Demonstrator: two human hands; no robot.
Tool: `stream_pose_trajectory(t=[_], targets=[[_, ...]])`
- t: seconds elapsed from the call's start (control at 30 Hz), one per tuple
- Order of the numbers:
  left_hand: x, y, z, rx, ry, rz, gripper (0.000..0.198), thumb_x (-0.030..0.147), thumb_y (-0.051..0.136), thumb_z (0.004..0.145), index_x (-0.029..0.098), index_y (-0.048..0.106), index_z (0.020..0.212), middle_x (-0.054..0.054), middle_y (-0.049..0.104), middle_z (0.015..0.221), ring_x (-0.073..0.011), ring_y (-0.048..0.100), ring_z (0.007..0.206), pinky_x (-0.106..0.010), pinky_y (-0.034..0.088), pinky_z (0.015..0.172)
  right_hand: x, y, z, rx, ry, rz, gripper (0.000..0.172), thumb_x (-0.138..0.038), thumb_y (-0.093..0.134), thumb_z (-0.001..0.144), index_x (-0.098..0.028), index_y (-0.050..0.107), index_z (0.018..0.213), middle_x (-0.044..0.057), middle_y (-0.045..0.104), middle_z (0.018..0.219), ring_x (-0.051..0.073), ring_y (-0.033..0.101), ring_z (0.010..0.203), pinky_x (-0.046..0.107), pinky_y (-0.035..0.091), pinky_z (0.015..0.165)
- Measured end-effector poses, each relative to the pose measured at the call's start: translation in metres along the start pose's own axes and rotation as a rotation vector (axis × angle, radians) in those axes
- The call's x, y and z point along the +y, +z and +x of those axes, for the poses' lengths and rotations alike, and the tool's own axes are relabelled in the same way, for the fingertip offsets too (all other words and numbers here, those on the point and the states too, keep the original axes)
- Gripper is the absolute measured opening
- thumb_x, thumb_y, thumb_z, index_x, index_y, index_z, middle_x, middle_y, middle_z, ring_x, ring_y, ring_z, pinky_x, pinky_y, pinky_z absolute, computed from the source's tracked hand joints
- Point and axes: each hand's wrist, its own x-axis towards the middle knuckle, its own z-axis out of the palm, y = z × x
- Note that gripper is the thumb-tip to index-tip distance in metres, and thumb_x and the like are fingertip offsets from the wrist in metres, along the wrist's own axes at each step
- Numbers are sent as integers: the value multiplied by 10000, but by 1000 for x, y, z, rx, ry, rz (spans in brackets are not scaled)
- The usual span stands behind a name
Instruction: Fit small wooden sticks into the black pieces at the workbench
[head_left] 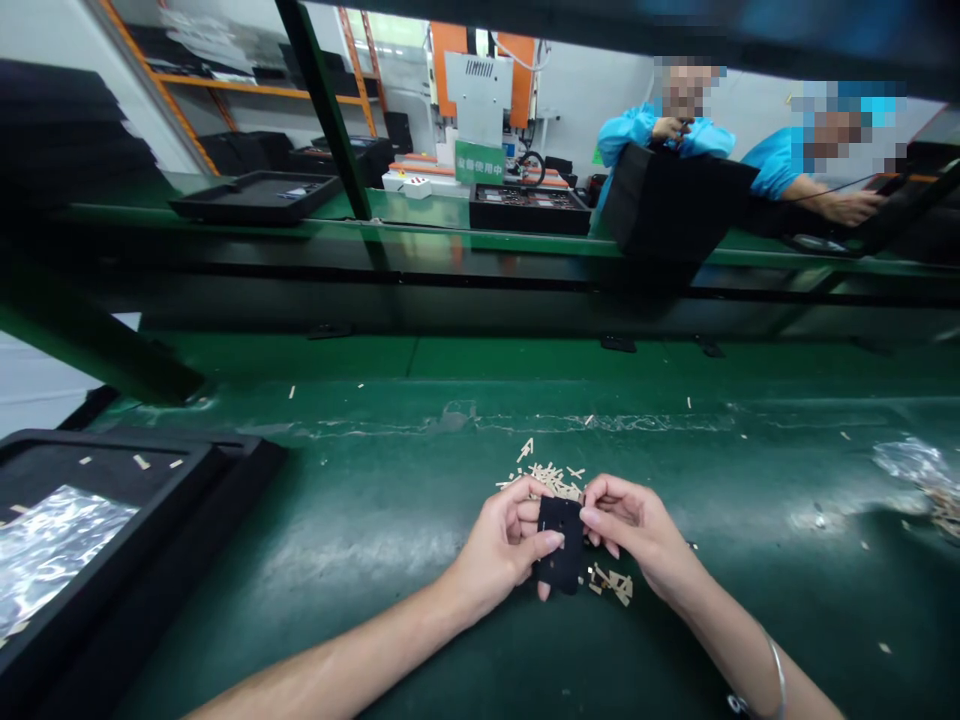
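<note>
green table (420, 360) stretches under both arms, flecked with scraps. left hand (499, 548) and right hand (628, 530) hold a black foam piece (560, 545) in narrow grips, fingers closed on its edges. pale strips (551, 482) lie heaped just above it, a smaller cluster (611, 585) just below, so a fair amount looks separated already; whether more remains on the foam, i cannot tell. black tray (225, 450) with crinkled foil (52, 555) sits off to the left.
</note>
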Motion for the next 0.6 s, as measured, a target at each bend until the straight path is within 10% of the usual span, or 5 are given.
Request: stream_pose_trajectory(t=[0.17,0.4,0.6], targets=[[2,-4,-1,-55,19,30,369,350,641,762,160,447,1012,-44,635,744,-96,561,431,-120,309,303,5,3,-3,20,-47,36,311,-436,670,752,-169,512,736,-33,470,590,79,415,480,168,321,419],[6,8,-12,216,207,627,594,202,764,627,234,498,1158,-43,597,1000,-166,564,811,-235,458,635,7,19,-15,201,-250,-142,191,-344,625,799,-182,554,726,7,517,719,116,494,590,202,413,511],[2,9,-15,153,218,583,583,134,703,674,242,474,1199,-52,582,1058,-174,576,845,-232,492,621,5,21,-16,177,-283,-177,133,-293,616,800,-193,574,722,4,545,712,132,529,638,215,441,580]])
